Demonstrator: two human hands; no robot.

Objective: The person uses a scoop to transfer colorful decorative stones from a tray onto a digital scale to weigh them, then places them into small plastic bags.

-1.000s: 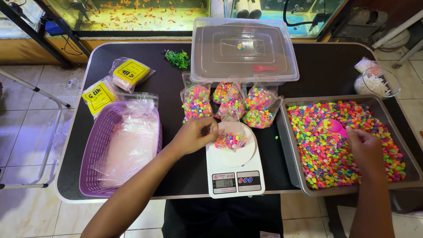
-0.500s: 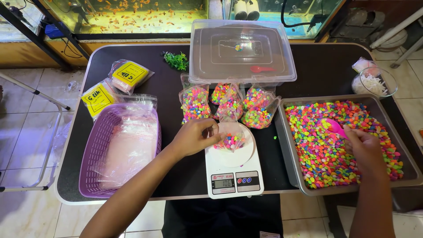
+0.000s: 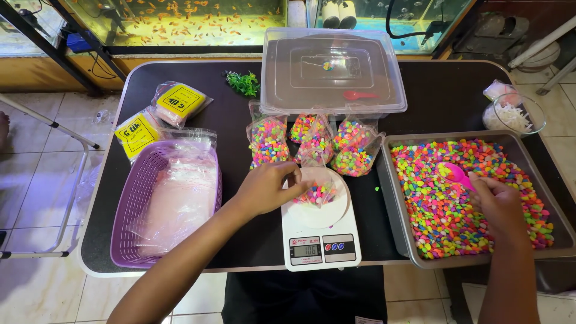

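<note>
L hand [image 3: 267, 187] pinches small clear plastic bag of multicoloured pebbles [image 3: 319, 191] on white digital kitchen scale [image 3: 320, 234]. R hand [image 3: 499, 201] closed round pink plastic scoop [image 3: 456, 174], dug into grey metal tray [image 3: 393, 198] of bright pebbles. Bag part-filled, mouth open.

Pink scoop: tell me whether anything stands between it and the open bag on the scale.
Nothing visible stands in the way. The pink scoop, in the right hand, lies on the pebbles in the metal tray. Between the tray's left wall and the small bag held by the left hand on the white scale is bare black tabletop.

Left hand [image 3: 267, 187] steadies pebble bag [image 3: 317, 191] on scale [image 3: 318, 240]; right hand [image 3: 501, 204] holds pink scoop [image 3: 455, 174].
</note>
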